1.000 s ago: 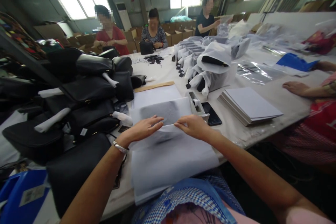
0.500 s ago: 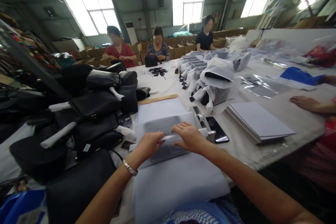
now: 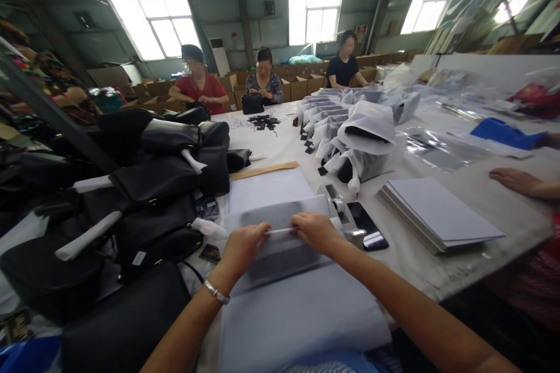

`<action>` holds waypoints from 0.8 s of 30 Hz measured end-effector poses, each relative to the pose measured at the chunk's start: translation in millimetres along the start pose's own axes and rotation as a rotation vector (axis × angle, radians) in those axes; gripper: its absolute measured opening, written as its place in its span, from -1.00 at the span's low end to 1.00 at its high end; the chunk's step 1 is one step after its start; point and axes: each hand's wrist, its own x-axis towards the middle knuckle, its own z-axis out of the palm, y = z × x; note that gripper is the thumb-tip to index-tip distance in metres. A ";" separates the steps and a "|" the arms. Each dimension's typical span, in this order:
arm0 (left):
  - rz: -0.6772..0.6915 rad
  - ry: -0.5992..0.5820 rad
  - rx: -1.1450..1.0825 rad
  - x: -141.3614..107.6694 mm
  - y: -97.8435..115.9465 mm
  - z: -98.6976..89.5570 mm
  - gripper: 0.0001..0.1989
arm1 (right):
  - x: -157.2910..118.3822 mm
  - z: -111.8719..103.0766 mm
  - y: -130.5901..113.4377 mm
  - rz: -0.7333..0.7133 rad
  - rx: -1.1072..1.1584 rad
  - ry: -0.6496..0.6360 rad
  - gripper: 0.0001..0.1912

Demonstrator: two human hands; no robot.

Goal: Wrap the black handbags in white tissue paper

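A dark handbag wrapped in white tissue paper [image 3: 280, 256] lies in front of me, its dark shape showing through the sheet. My left hand [image 3: 248, 245] pinches the folded edge of the paper near its middle. My right hand [image 3: 315, 230] grips the same edge a short way to the right. Below the bundle, a stack of white tissue paper [image 3: 301, 320] spreads toward me. Just right of the bundle stands a tape dispenser [image 3: 336, 204], and beside it lies a black phone [image 3: 367, 224].
Black handbags [image 3: 153, 175] with white-wrapped parts crowd the left. Several tissue-wrapped bags [image 3: 365, 128] stand in a row beyond the dispenser. A stack of white boards [image 3: 437, 210] lies to the right, near a co-worker's hand [image 3: 518, 180]. Other people sit across the table.
My right hand's fingers have gone from spread over the paper to closed on its folded edge. My left hand stays pinched there. The view has shifted slightly.
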 end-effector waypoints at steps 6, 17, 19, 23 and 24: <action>-0.040 0.140 0.039 5.8 -4.1 4.2 -0.59 | 6.5 9.6 10.4 0.042 0.039 0.073 -0.89; 0.106 0.233 0.071 -8.4 39.7 46.8 -0.61 | 10.6 10.6 26.4 0.066 0.034 0.258 -0.67; 0.072 0.221 0.083 -7.6 40.5 51.9 -0.58 | -9.4 0.4 36.8 0.102 0.015 0.365 -0.66; 0.045 0.196 0.095 -3.4 36.0 52.5 -0.57 | -68.2 -16.9 63.6 0.326 0.021 0.578 -0.76; 0.046 0.191 0.093 -2.7 35.0 52.2 -0.57 | -81.5 -18.6 69.8 0.394 0.022 0.595 -0.76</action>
